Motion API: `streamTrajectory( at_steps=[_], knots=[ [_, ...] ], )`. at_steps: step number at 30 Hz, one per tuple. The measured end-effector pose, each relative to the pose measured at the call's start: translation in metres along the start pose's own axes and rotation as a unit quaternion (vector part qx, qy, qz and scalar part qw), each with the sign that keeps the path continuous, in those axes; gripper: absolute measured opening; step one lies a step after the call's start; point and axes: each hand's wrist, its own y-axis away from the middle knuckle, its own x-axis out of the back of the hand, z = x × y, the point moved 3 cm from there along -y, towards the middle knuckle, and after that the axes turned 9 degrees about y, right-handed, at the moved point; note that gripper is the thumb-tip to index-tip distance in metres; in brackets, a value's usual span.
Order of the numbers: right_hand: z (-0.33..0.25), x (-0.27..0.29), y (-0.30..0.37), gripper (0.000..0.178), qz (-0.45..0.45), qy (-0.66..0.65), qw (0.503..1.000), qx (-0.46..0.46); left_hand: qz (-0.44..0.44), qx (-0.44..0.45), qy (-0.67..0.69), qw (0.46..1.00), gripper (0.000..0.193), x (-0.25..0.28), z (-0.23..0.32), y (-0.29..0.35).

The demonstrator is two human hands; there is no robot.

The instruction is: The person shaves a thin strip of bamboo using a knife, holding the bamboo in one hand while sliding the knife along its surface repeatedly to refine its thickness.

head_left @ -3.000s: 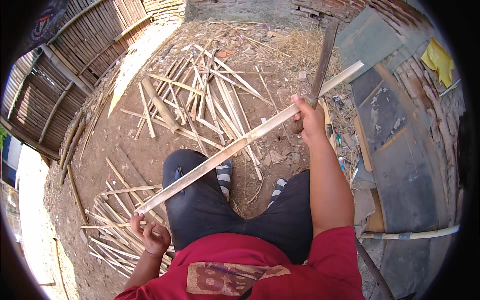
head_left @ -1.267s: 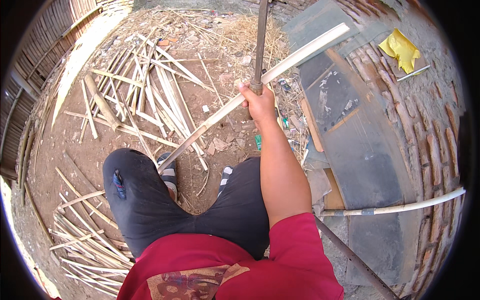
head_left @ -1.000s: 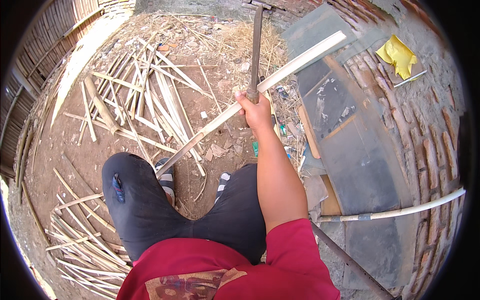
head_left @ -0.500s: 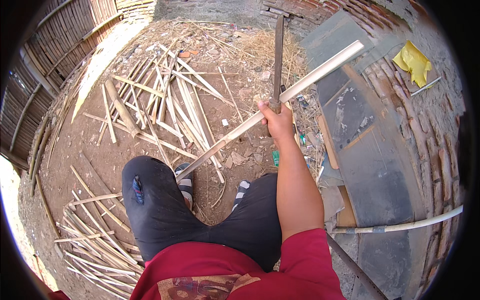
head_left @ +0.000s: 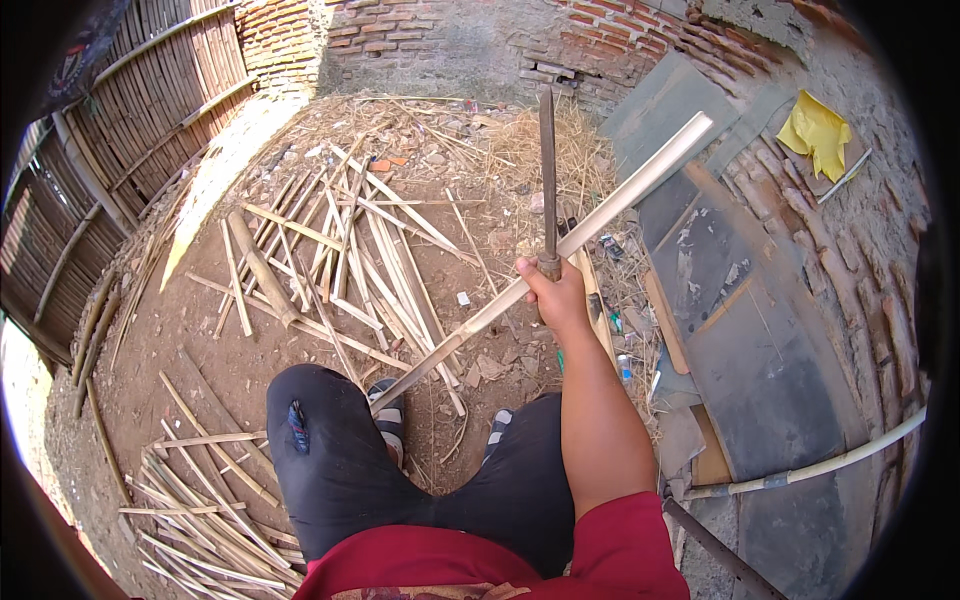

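My right hand [head_left: 558, 297] is closed around the handle of a machete [head_left: 548, 175], whose long dark blade stands up away from me. The same hand grips a long split bamboo strip [head_left: 640, 185], pale on its inner face. It slants from the upper right down toward my left foot, crossing the machete at the handle. My left hand is out of view; a blurred, shadowed bit of what looks like my left arm shows at the lower left rim.
Split bamboo strips [head_left: 400, 270] and a thicker bamboo pole [head_left: 262, 268] lie on the dirt ahead. Another strip pile [head_left: 200, 515] is at lower left. Dark boards [head_left: 770, 370], a white pipe [head_left: 830, 465] and a brick wall line the right. A bamboo fence [head_left: 150, 100] stands left.
The view has tilted up and shifted, showing more wall and fence. My right hand still holds the machete and bamboo strip together, in nearly the same pose. A dark patterned thing now shows at upper left.
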Motion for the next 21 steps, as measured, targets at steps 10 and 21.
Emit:
streamTrajectory(
  at_steps=[10,21],
  knots=[
    [-0.003,-0.001,0.006,0.036,-0.013,0.020,1.000,0.003,0.007,0.006,0.014,1.000,0.060,0.005,0.003,-0.001],
    [-0.011,0.003,0.011,0.031,-0.011,-0.010,1.000,0.012,-0.001,-0.004,0.014,1.000,0.064,0.022,0.020,-0.010]
  ],
)
